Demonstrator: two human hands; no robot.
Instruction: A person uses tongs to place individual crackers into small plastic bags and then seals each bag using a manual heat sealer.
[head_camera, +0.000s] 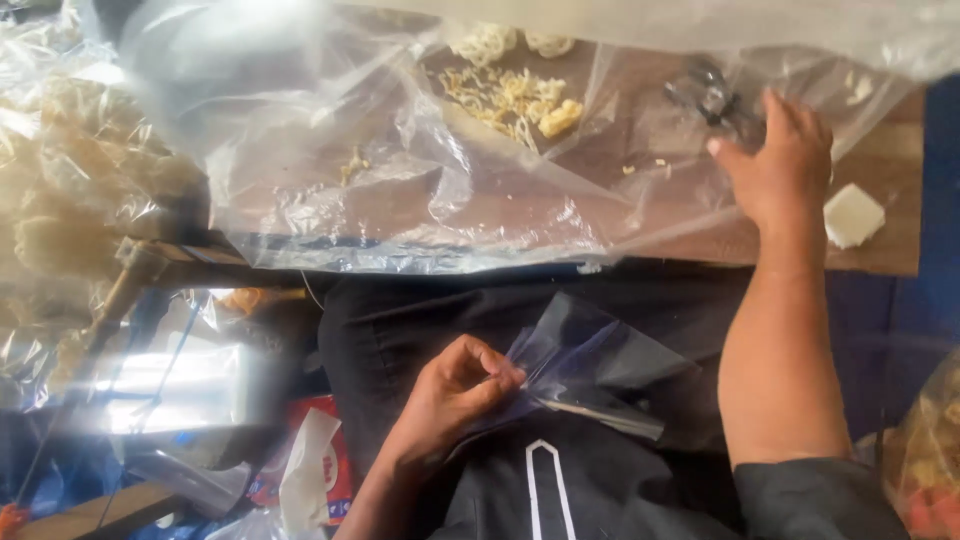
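Left hand (455, 390) pinched shut on small clear bag (590, 375). Right hand (778, 165), fingers spread, touches dark clip (712, 95) at 1 o'clock on counter (880, 262).

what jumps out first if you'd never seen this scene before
The big crinkled clear plastic sheet spread over the wooden table, with pale noodle-like cracker crumbs lying near its top middle. Then the right hand reaching up onto that sheet at the right, and the left hand pinching a small clear bag over the lap.

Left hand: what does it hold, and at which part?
The left hand pinches a small clear plastic bag at its gathered left end. The right hand reaches under the large plastic sheet; its hold cannot be told.
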